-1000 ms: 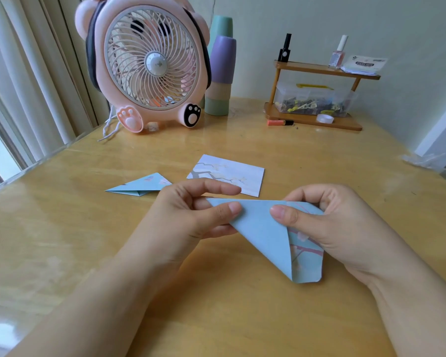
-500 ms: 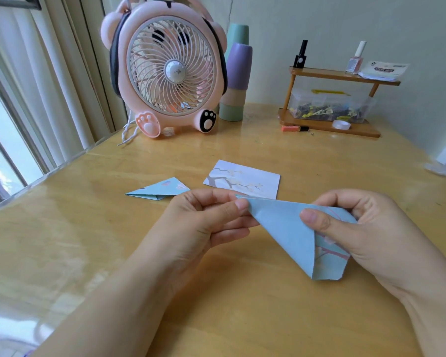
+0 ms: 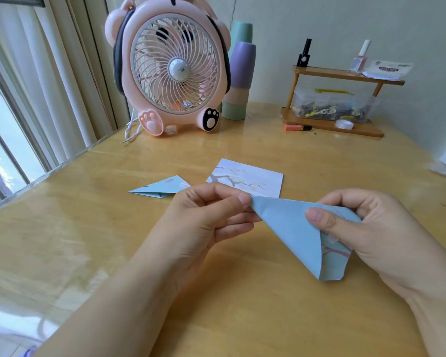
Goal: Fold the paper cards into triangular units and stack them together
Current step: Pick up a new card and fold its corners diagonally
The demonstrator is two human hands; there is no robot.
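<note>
pinching a half-folded blue card (image 3: 289,228) over the table (image 3: 88,228), left hand (image 3: 206,222) at its left tip, right hand (image 3: 366,228) gripping its right side.
beyond the hands lie a folded unit (image 3: 162,189) and a flat card (image 3: 252,180), side by side; farther back stand a pink fan (image 3: 175,70), stacked cups (image 3: 238,81) and a wooden shelf (image 3: 345,74) with bottles.

Looked forward and down from head height, close over both forearms, with the left hand (image 3: 204,222) and right hand (image 3: 371,233) near the frame's centre. Faced across the wooden table (image 3: 62,240) toward the far wall, window at the left edge. Wide-angle, edges bowed. One view only, nothing shared.
</note>
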